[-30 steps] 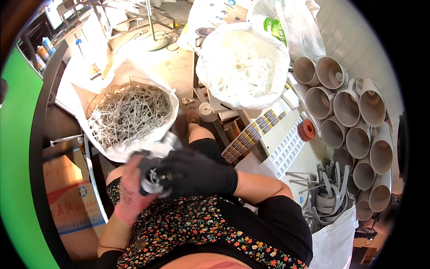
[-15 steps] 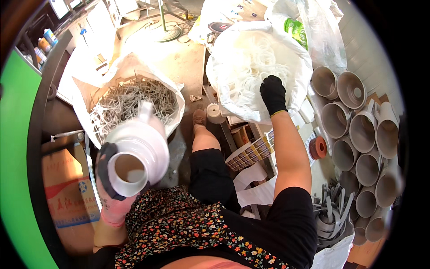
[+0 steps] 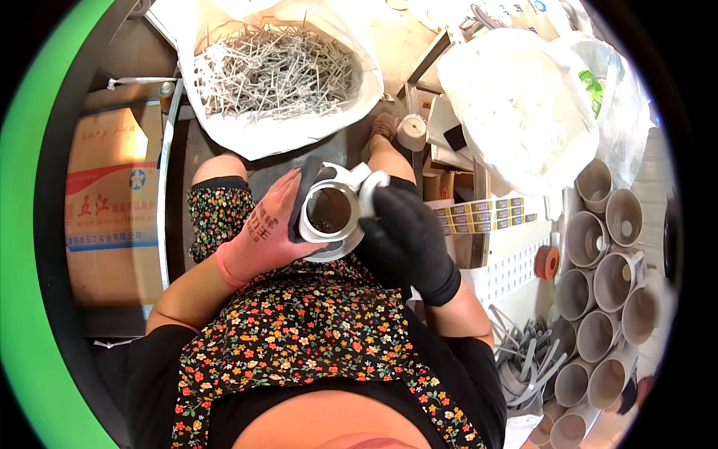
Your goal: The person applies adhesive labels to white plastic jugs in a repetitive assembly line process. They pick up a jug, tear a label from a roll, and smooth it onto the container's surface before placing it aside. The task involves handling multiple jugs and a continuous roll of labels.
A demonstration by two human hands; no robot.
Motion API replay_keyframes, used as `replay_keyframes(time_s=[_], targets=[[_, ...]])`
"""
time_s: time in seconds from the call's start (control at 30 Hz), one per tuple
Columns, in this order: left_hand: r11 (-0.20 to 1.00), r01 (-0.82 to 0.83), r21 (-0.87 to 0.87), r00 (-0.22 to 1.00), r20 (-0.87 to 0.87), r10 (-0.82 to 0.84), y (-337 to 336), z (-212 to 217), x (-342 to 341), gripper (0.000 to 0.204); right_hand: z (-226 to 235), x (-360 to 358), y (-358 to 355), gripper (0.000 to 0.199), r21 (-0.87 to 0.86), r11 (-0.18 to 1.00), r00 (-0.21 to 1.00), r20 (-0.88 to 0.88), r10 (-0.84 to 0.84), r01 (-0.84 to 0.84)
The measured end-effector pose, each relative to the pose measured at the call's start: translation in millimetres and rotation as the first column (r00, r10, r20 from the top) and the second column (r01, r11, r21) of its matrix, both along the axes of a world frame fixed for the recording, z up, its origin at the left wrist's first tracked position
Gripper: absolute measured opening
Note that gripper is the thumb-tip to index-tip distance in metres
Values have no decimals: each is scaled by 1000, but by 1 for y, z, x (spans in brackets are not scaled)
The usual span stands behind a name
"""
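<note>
My left hand (image 3: 271,228), in a pink and black glove, grips a pale grey plastic pipe fitting (image 3: 342,173) over my lap. The fitting's round opening faces up, and a short side branch points to the far right. At that branch my right hand (image 3: 411,238), black-gloved, has its fingers closed on a whitish ring (image 3: 367,196). Those fingers partly cover the ring, so I cannot tell whether it sits on the branch or only against it. A floral apron (image 3: 299,337) lies beneath both hands.
Grey thin plastic pieces fill a white sack (image 3: 269,138) ahead. Right of it stands a white bag of translucent rings (image 3: 516,112). Grey pipe fittings (image 3: 596,335) are stacked at far right, near grey strips (image 3: 523,363) and a reddish-brown spool (image 3: 547,262). A cardboard box (image 3: 112,209) stands left.
My right hand has left the bag of rings and come back to the fitting, holding a whitish ring. The left hand has brought the fitting rightward over my lap. The view has tilted down.
</note>
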State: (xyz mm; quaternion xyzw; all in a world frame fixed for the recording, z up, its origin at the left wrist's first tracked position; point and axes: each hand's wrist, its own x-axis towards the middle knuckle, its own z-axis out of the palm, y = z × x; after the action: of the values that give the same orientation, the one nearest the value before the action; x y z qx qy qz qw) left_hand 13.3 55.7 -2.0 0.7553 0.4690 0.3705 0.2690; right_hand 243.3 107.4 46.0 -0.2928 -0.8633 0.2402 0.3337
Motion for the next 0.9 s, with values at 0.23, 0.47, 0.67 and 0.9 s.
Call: replay_keyframes(time_s=[0.23, 0.47, 0.67, 0.9], targets=[[987, 148, 67, 983, 102, -154, -14, -4, 13, 93, 5, -14, -24, 21, -239, 931, 919, 217, 328, -276], [962, 266, 62, 962, 40, -269, -14, 4, 14, 88, 4, -9, -50, 29, -44, 958, 809, 525, 264, -284], [832, 520, 194, 853, -177, -492, -9, 10, 28, 68, -6, 11, -52, 17, -136, 872, 697, 550, 461, -470], [853, 502, 139, 861, -176, -478, -14, 21, 38, 76, -22, 21, -70, 7, 75, 912, 792, 527, 307, -403]])
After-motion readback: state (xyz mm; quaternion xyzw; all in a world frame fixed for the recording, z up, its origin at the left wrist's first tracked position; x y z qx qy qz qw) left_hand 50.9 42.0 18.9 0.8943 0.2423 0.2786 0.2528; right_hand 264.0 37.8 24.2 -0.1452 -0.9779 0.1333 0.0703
